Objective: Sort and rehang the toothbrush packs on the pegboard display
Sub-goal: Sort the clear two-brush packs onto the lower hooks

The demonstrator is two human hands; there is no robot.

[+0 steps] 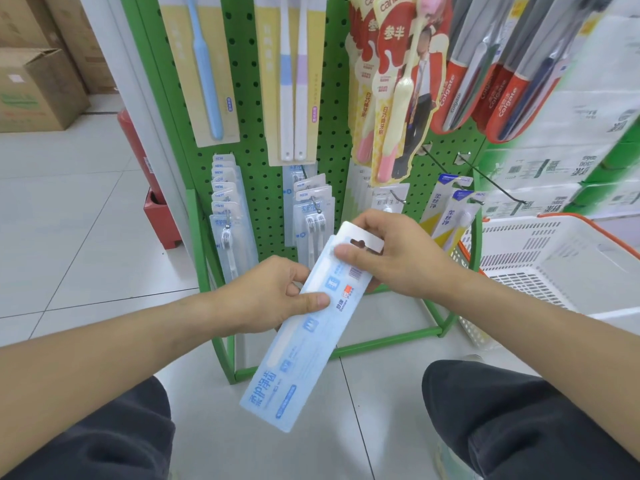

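A long pale-blue toothbrush pack point(301, 341) is held slanted in front of the green pegboard point(256, 168), its back side with a barcode facing me. My left hand point(273, 296) pinches its left edge at mid-length, thumb on top. My right hand point(391, 254) grips the top end by the white hang tab point(360, 239). Similar blue packs hang in a row at lower left point(228, 209) and lower centre point(311, 209). Two bare pegs point(498, 188) stick out at the lower right of the board.
A white plastic basket with an orange rim point(561, 258) stands to the right. Larger toothbrush packs hang above, including red Colgate packs point(485, 95). Cardboard boxes point(38, 91) sit at far left, and a red extinguisher point(138, 157) stands beside the rack. My knees point(519, 420) frame the tiled floor.
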